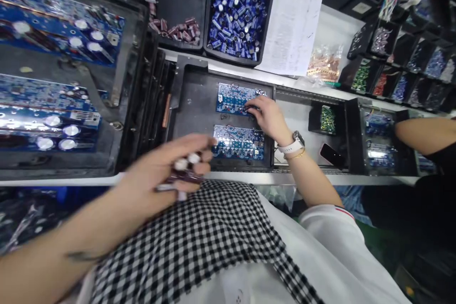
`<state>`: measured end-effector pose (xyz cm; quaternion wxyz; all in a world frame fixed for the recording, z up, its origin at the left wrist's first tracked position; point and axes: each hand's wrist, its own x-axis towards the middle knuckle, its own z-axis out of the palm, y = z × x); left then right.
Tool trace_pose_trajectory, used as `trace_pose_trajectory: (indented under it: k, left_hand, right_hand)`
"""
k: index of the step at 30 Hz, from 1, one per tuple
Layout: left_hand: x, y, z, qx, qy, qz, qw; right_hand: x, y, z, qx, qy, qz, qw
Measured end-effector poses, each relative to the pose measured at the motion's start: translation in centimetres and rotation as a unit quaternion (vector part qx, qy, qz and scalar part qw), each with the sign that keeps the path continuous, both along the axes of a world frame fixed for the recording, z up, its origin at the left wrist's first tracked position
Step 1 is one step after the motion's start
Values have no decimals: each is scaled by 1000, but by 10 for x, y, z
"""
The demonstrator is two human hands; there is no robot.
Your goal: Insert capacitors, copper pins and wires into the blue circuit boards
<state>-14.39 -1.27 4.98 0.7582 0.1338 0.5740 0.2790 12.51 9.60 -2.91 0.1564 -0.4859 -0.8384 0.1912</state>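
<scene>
My left hand (167, 173), slightly smeared by motion, is curled round several dark red capacitors (187, 175) with silvery ends, in front of the tray's near edge. With its fingers pinched together, my right hand (267, 116) is at the right part of the upper blue circuit board (230, 99); a small dark thing shows at the fingertips, too hidden to name. Below that board, a second blue circuit board (238, 142) lies in the same black tray (194, 104). Small components sit on both boards.
Behind the tray stand a bin of blue capacitors (237, 19) and a bin of dark red capacitors (181, 31). A large frame (133, 71) with populated boards is at left. A phone (331, 156) and a box of green parts (327, 119) lie right, near another person's arm (427, 134).
</scene>
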Motion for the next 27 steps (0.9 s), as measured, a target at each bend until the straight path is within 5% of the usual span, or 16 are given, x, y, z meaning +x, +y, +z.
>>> trace_pose_trajectory:
  k: [3, 5, 12, 27]
  left_hand:
    - [19, -2, -10, -127, -205, 46, 969]
    - [26, 13, -22, -135, -274, 80, 949]
    - [32, 48, -51, -47, -276, 88, 956]
    - [30, 50, -58, 21, -186, 79, 979]
  right_hand:
    - [0, 2, 5, -10, -30, 18, 999]
    - [-1, 4, 10, -17, -48, 27, 998]
    - [-6, 8, 20, -36, -70, 37, 996]
    - [-14, 2, 29, -35, -94, 29, 995]
